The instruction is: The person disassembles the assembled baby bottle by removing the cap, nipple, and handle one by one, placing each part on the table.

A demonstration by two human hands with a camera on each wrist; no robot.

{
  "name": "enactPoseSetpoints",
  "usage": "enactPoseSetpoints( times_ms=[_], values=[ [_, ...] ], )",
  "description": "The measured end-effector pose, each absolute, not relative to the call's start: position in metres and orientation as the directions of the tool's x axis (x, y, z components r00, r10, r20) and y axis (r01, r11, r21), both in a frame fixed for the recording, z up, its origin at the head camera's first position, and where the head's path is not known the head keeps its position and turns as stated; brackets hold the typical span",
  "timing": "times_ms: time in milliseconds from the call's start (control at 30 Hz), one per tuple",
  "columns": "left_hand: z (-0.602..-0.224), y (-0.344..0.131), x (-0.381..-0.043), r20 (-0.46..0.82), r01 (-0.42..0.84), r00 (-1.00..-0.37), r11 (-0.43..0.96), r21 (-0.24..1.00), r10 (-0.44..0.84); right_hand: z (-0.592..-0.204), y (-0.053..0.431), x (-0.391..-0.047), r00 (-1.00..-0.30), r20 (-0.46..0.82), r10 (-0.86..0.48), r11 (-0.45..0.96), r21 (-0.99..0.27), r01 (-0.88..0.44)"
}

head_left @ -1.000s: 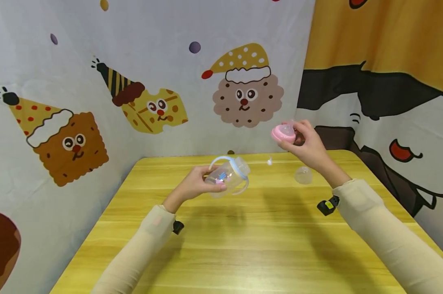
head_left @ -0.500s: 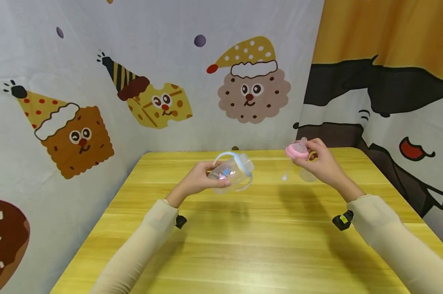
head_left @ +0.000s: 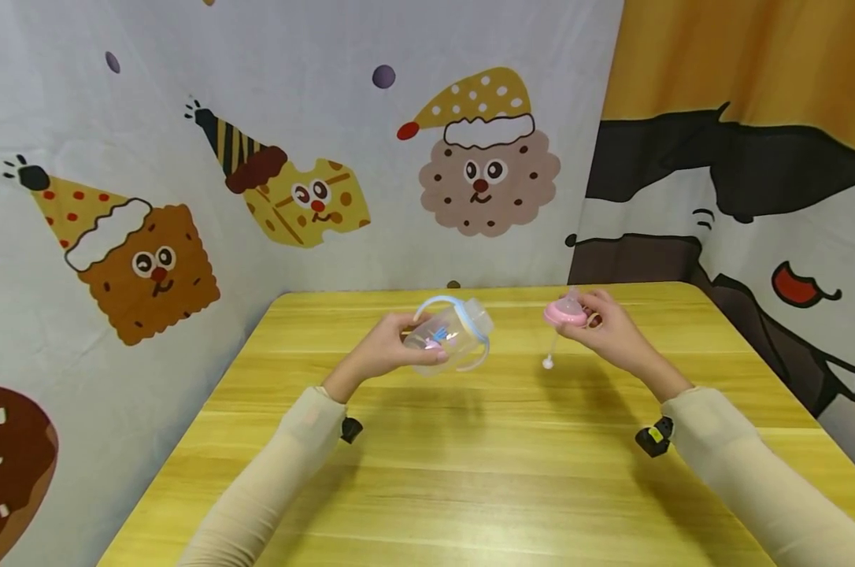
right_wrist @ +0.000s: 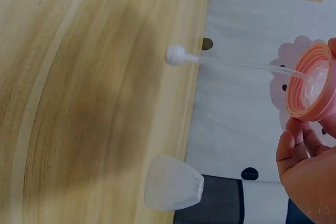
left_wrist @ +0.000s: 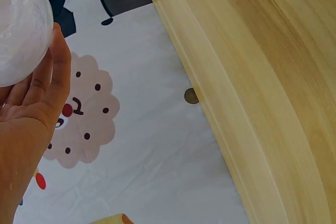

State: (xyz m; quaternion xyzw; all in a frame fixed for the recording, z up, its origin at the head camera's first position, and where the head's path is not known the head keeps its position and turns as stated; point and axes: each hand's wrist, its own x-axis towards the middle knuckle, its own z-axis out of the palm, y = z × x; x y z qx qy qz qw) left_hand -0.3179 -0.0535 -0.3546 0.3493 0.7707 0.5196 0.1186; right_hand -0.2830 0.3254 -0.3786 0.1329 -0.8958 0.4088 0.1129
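Note:
My left hand (head_left: 385,350) grips a clear baby bottle (head_left: 450,335) with blue prints and a light-blue two-handled ring. The bottle is held above the table, tilted, its uncapped neck pointing up and to the right. In the left wrist view its round base (left_wrist: 23,32) faces the camera. My right hand (head_left: 615,331) pinches a pink bottle collar (head_left: 565,312) with a clear nipple by its edge. From the threaded underside (right_wrist: 310,85) a thin clear straw (right_wrist: 247,65) hangs, ending in a white weighted ball (right_wrist: 175,55). Bottle and collar are apart, collar to the right.
A clear dome-shaped cap (right_wrist: 172,183) stands near the table's far edge; my right hand hides it in the head view. The yellow wood-grain table (head_left: 427,472) meets a cartoon-printed cloth (head_left: 392,173) at the back.
My right hand has come down with the pink collar, moving right and then slightly back left; the straw now dangles below it. My left hand keeps the bottle at nearly the same tilt.

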Motion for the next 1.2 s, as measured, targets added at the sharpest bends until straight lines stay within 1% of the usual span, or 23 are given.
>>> enactPoseSetpoints(
  times_ms=[133,233,333,633,867,1200],
  values=[
    [-0.358,-0.055,-0.322,0.159,0.407,-0.735,0.242,0.881,0.659,-0.38,0.324,-0.287,-0.946,0.289,-0.149,0.631,-0.708,-0.316],
    [-0.369,-0.056,-0.331,0.163,0.415,-0.739,0.252,0.874,0.654,-0.385,0.327,-0.294,-0.947,0.286,-0.148,0.637,-0.704,-0.312],
    [-0.369,-0.055,-0.332,0.178,0.425,-0.739,0.245,0.871,0.649,-0.387,0.327,-0.298,-0.948,0.286,-0.139,0.64,-0.705,-0.306],
    [-0.369,-0.052,-0.333,0.24,0.478,-0.693,0.184,0.859,0.68,-0.391,0.327,-0.309,-0.956,0.274,-0.108,0.673,-0.687,-0.273],
    [-0.367,-0.054,-0.335,0.222,0.466,-0.704,0.203,0.861,0.675,-0.391,0.324,-0.321,-0.954,0.279,-0.11,0.694,-0.665,-0.275],
    [-0.367,-0.057,-0.336,0.242,0.483,-0.689,0.183,0.856,0.684,-0.397,0.315,-0.338,-0.961,0.257,-0.096,0.703,-0.667,-0.249]
  ],
)
